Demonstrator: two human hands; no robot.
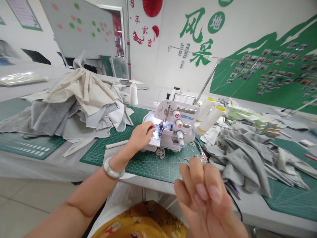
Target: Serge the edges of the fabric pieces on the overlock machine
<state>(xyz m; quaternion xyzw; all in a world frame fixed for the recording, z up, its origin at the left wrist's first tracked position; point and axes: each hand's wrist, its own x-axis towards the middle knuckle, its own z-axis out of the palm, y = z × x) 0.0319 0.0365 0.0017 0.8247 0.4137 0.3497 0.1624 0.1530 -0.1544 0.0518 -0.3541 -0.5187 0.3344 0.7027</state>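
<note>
A white overlock sewing machine point(170, 122) stands on a green cutting mat point(160, 168), its lamp lit over the presser foot. My left hand point(141, 135) is at the machine's plate, just left of the foot, with its fingers closed together. Whatever those fingertips may hold is too small to make out. Close to the camera, my right hand point(204, 195) is raised in front of the table edge, palm toward me. Its fingers are curled in and no object shows in them. Beneath the machine's front lies a clump of fabric trimmings point(160, 152).
On the left rises a big heap of grey and cream fabric pieces point(81, 99); another grey cloth pile point(247, 152) lies right. Scissors point(203, 155) rest beside the machine. White thread cones point(210, 117) lean at its right, and one cone point(133, 95) stands behind the mat.
</note>
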